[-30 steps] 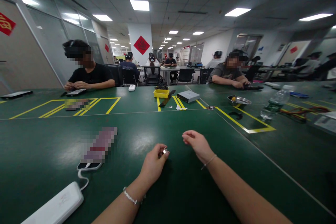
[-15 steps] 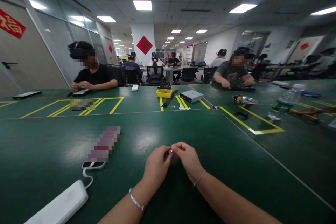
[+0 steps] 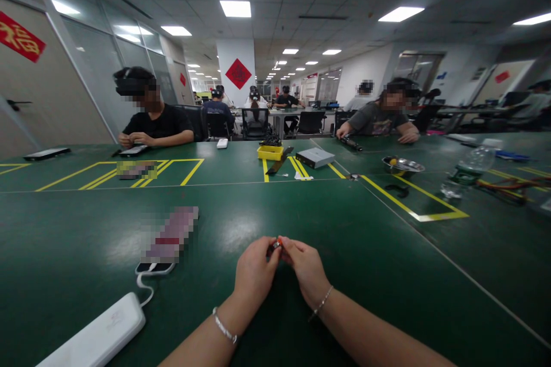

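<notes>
A chunky, shiny silver-toned bracelet with a segmented band [image 3: 223, 330] circles the base of the bare left grip [image 3: 256, 266]; right of that bracelet, a thinner silver-toned chain bracelet [image 3: 322, 302] circles the base of the bare right grip [image 3: 309, 269].

shiny metallic-looking small piece [image 3: 276, 245], smooth glossy tabletop [image 3: 224, 281], smooth plastic power bank [image 3: 97, 332], polished metal bowl [image 3: 411, 168]

Tiny shiny pc [image 3: 276, 245] part-hidden by fingers [image 3: 291, 248], type unclear; phone scrn [image 3: 173, 234] blurred; wht pwr bank [image 3: 101, 327] cut @ btm.

Head-worn view, facing forward and down across green table [image 3: 206, 229], hands [image 3: 255, 270] near
</notes>
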`<state>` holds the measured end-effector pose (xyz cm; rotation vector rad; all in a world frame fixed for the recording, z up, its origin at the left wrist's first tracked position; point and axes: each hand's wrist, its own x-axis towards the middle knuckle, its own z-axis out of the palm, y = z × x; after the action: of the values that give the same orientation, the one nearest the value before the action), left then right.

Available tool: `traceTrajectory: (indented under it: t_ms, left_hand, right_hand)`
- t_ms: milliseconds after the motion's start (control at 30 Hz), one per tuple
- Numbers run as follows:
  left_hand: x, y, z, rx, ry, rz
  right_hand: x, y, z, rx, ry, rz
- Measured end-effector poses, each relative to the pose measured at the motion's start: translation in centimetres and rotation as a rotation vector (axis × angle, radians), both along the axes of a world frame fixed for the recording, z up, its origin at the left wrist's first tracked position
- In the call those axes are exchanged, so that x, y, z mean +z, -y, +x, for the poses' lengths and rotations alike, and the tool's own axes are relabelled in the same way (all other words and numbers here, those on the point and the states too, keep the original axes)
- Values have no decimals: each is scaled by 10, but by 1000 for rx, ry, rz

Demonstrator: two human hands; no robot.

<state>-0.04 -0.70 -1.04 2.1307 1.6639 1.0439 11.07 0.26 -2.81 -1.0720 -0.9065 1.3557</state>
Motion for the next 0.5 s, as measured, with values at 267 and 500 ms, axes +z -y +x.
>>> traceTrajectory:
  t_ms: [267,500]
  left_hand:
    - [0,1,0,7,-25,19]
    - [4,2,1,-44,-52,-9]
  right_hand:
    - [0,0,2,45,15,-2]
    - [11,0,4,47,48,28]
